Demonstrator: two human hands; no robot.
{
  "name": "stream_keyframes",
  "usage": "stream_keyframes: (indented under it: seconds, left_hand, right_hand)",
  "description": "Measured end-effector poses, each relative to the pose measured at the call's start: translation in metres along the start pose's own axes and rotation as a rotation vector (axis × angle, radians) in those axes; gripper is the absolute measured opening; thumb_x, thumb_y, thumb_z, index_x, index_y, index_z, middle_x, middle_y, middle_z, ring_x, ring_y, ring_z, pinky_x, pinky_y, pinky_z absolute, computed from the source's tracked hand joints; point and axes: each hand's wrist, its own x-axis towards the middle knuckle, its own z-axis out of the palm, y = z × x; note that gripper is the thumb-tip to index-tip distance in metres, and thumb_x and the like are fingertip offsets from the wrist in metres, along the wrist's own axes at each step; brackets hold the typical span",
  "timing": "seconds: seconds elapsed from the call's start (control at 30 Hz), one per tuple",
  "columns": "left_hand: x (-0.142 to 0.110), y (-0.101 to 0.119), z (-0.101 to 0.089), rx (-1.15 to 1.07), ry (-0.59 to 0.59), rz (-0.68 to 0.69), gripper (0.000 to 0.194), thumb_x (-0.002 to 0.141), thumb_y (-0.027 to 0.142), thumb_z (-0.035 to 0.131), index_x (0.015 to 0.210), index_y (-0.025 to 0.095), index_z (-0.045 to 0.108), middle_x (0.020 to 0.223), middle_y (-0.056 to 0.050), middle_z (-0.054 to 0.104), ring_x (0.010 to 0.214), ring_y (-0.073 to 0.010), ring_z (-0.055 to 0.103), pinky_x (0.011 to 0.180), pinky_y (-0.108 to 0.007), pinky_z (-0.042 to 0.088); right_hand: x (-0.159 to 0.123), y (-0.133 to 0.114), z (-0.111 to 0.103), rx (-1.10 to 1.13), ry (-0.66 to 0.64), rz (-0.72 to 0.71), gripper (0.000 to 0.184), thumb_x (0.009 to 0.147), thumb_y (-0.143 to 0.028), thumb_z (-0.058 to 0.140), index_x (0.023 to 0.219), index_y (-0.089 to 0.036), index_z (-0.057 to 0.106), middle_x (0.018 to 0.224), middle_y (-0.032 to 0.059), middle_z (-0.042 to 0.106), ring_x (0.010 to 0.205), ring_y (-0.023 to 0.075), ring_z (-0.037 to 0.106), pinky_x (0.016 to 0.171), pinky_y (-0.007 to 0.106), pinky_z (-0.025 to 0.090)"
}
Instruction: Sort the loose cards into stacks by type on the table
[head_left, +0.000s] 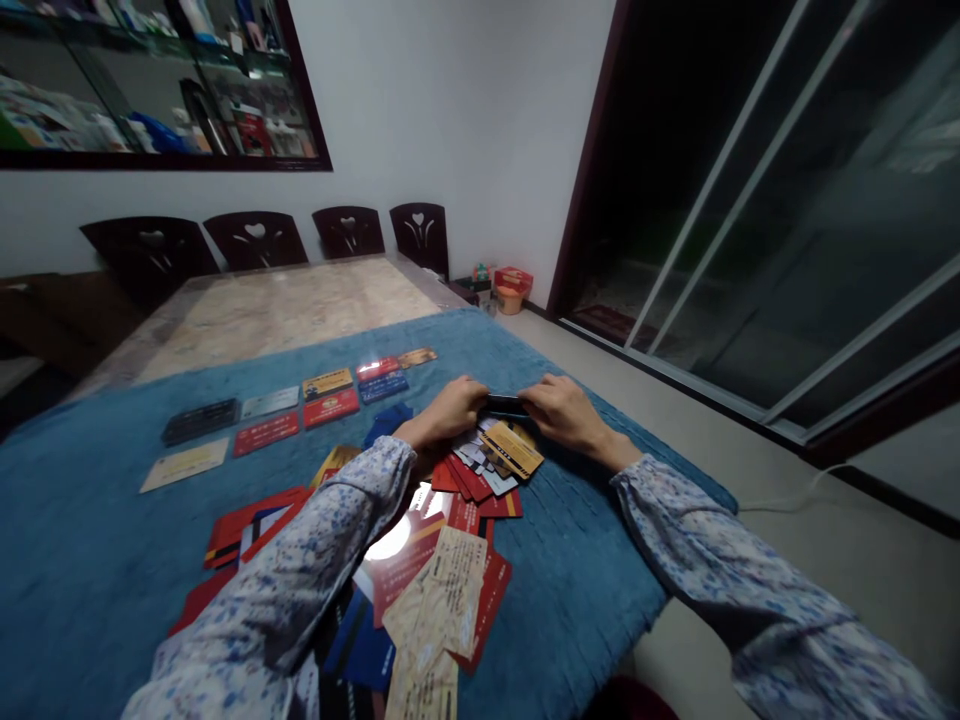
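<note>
- The left hand and right hand, a little apart, each clamp one end of a thin dark item beyond the fanned cards on the cloth-covered worktop; its kind cannot be made out.
- The left sleeve hides part of the loose card heap, cut off below; glare whitens one patch.
- Wall cabinet, cropped: its shelves hold a dark flask among blurred goods.
- Orange bucket: a red item shows at its top; the interior is hidden.
</note>
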Motion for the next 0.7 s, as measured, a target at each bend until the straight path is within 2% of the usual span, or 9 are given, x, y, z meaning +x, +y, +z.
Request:
stream_keyframes:
  seconds: [0.23, 0.4, 0.57, 0.7]
  left_hand:
    - [0.0, -0.007, 0.004, 0.007, 0.048, -0.06, 0.023, 0.087, 0.011, 0.052, 0.088, 0.018, 0.074, 0.091, -0.009, 0.072, 0.091, -0.0231, 0.063, 0.086, -0.035, 0.052]
    - [0.001, -0.009, 0.007, -0.013, 0.09, -0.08, 0.029, 0.084, 0.01, 0.054, 0.102, 0.017, 0.075, 0.092, -0.009, 0.072, 0.091, -0.0236, 0.065, 0.085, -0.035, 0.053]
    - [0.001, -0.012, 0.01, -0.057, 0.159, -0.08, 0.043, 0.079, 0.009, 0.056, 0.119, 0.019, 0.069, 0.093, -0.007, 0.072, 0.085, -0.0214, 0.066, 0.083, -0.033, 0.053]
    - [0.001, -0.011, 0.01, -0.079, 0.167, -0.075, 0.042, 0.078, 0.008, 0.055, 0.117, 0.021, 0.064, 0.083, -0.002, 0.07, 0.079, -0.0195, 0.065, 0.077, -0.029, 0.05]
  right_hand:
    - [0.002, 0.001, 0.015, 0.056, 0.031, 0.084, 0.03, 0.096, -0.016, 0.052, 0.119, -0.016, 0.072, 0.102, 0.0138, 0.076, 0.093, 0.0264, 0.059, 0.08, 0.036, 0.04]
    - [0.001, -0.001, 0.018, 0.081, 0.067, 0.14, 0.035, 0.097, -0.017, 0.049, 0.127, -0.015, 0.067, 0.101, 0.014, 0.073, 0.088, 0.0261, 0.058, 0.08, 0.036, 0.041]
    - [0.002, -0.003, 0.02, 0.038, 0.044, 0.16, 0.036, 0.097, -0.016, 0.051, 0.131, -0.015, 0.064, 0.101, 0.0134, 0.073, 0.087, 0.0257, 0.059, 0.079, 0.035, 0.041]
    - [0.002, -0.003, 0.022, 0.053, 0.036, 0.17, 0.039, 0.096, -0.017, 0.051, 0.134, -0.015, 0.061, 0.102, 0.0135, 0.074, 0.087, 0.0261, 0.06, 0.079, 0.035, 0.041]
